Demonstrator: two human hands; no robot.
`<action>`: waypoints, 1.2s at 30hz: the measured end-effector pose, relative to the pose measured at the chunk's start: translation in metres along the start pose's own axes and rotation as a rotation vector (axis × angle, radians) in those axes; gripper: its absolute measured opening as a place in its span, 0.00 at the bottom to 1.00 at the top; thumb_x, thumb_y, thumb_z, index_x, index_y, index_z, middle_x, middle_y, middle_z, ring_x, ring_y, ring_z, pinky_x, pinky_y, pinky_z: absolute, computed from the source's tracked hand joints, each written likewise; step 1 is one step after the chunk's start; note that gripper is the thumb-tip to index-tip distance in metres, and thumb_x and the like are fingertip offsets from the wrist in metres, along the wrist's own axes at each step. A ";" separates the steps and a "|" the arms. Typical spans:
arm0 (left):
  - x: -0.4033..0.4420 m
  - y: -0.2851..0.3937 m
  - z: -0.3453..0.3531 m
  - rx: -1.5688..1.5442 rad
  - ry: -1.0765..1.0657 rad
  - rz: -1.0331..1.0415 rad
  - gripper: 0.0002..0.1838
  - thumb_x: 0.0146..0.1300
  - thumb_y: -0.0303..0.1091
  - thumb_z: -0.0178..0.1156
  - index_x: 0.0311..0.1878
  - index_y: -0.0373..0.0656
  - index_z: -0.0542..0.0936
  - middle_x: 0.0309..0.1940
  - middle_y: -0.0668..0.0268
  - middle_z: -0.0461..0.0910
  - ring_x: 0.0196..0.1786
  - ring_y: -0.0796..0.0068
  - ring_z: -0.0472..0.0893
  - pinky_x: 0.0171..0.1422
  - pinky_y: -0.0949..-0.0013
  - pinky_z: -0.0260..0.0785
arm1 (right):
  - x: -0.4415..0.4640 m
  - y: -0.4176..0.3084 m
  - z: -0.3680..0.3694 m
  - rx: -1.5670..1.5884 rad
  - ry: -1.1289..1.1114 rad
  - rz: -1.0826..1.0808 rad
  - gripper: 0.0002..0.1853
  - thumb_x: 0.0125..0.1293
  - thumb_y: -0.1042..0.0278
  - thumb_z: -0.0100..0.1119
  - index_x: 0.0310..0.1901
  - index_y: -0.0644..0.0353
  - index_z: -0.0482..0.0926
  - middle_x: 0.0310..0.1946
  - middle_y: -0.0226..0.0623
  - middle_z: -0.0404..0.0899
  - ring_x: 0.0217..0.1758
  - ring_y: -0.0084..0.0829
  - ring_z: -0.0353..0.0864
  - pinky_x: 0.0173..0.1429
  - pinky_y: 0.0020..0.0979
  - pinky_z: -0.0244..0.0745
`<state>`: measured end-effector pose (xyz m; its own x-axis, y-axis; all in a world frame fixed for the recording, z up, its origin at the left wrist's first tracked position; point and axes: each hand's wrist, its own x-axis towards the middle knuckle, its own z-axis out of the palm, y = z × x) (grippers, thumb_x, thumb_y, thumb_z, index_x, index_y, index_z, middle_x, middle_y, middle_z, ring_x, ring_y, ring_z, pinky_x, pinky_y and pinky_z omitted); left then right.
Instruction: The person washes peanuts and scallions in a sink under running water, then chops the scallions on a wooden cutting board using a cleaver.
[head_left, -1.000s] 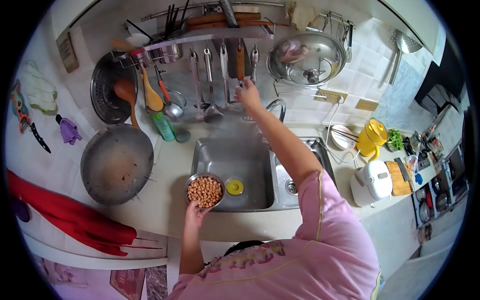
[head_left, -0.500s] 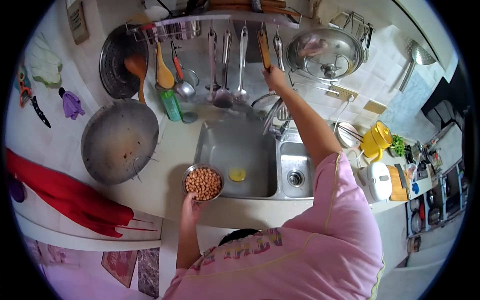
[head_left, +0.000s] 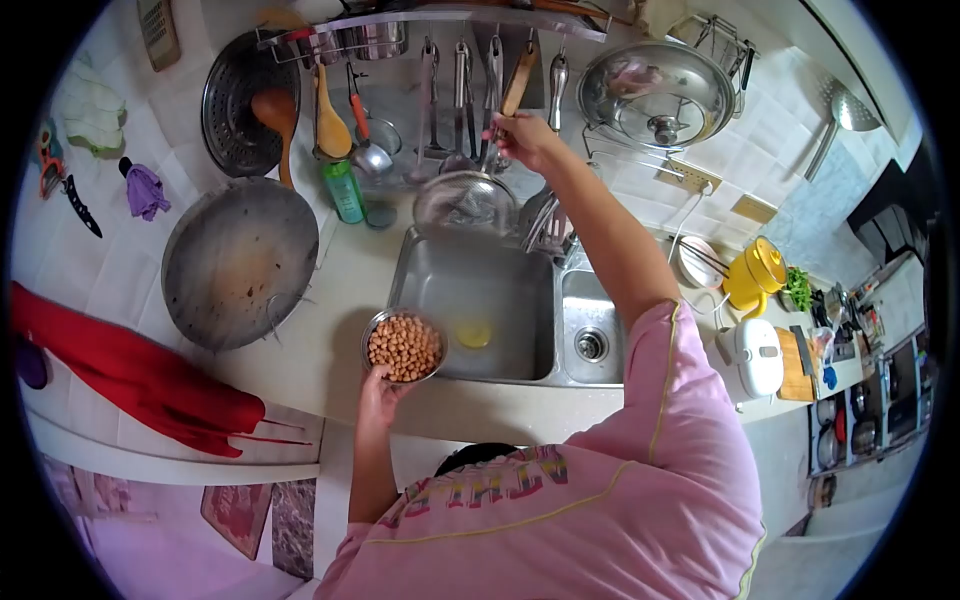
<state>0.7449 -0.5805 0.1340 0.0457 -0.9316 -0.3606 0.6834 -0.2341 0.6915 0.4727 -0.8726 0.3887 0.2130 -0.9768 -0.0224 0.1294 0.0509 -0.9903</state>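
My left hand (head_left: 380, 388) grips the near rim of a metal bowl (head_left: 443, 350) full of brown nuts or beans (head_left: 404, 345). The bowl is level, at the front left edge of the sink (head_left: 480, 290). My right hand (head_left: 522, 138) is closed on the handle of a round mesh strainer (head_left: 465, 203), which hangs tilted over the back of the sink. Behind that hand a wooden-handled utensil (head_left: 519, 80) hangs on the rack (head_left: 440, 14), among metal ladles and spatulas. A yellow disc (head_left: 474, 333) lies in the sink basin.
A large wok (head_left: 240, 265) leans at the left, near a green bottle (head_left: 345, 190). The faucet (head_left: 560, 240) is behind the sink. A yellow pot (head_left: 755, 275), a white appliance (head_left: 757, 358) and a cutting board (head_left: 796, 365) stand on the right.
My right hand has moved left, and the strainer has swung out over the sink's back edge. The view has shifted, while my left hand keeps holding the bowl.
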 end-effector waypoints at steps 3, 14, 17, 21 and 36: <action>-0.008 0.004 0.006 -0.004 -0.039 0.039 0.30 0.54 0.33 0.52 0.62 0.43 0.57 0.54 0.57 0.68 0.54 0.60 0.73 0.48 0.58 0.76 | 0.008 0.002 0.020 0.153 -0.054 -0.017 0.08 0.67 0.66 0.47 0.33 0.60 0.70 0.24 0.36 0.76 0.18 0.24 0.69 0.21 0.26 0.70; -0.013 0.002 -0.014 -0.053 0.078 0.048 0.29 0.54 0.31 0.53 0.60 0.45 0.58 0.53 0.57 0.68 0.53 0.61 0.73 0.46 0.57 0.77 | 0.004 -0.028 0.055 0.362 0.039 -0.040 0.07 0.67 0.67 0.47 0.35 0.61 0.68 0.25 0.40 0.77 0.16 0.24 0.64 0.17 0.25 0.65; -0.016 0.003 -0.011 -0.060 0.079 0.062 0.29 0.54 0.31 0.53 0.60 0.45 0.58 0.53 0.57 0.69 0.53 0.60 0.74 0.47 0.57 0.77 | -0.001 -0.023 0.049 0.266 0.074 -0.088 0.07 0.65 0.67 0.51 0.35 0.62 0.69 0.23 0.40 0.77 0.14 0.24 0.65 0.16 0.25 0.63; -0.014 0.000 -0.016 -0.070 0.048 0.044 0.30 0.54 0.31 0.52 0.61 0.45 0.57 0.54 0.56 0.68 0.53 0.60 0.74 0.48 0.58 0.77 | -0.016 -0.006 0.029 0.099 0.187 -0.163 0.07 0.62 0.67 0.55 0.32 0.61 0.70 0.21 0.36 0.76 0.13 0.21 0.63 0.15 0.24 0.58; -0.003 -0.007 -0.009 -0.036 0.051 0.026 0.31 0.54 0.32 0.53 0.63 0.46 0.56 0.56 0.55 0.65 0.55 0.57 0.71 0.51 0.52 0.74 | -0.134 -0.010 0.017 0.033 -0.250 -0.093 0.11 0.64 0.65 0.54 0.40 0.65 0.68 0.40 0.45 0.77 0.26 0.24 0.76 0.36 0.27 0.77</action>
<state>0.7464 -0.5732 0.1245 0.1002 -0.9217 -0.3748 0.7075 -0.1989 0.6781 0.4589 -0.7386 0.4039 0.4308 -0.8961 0.1070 0.1901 -0.0258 -0.9814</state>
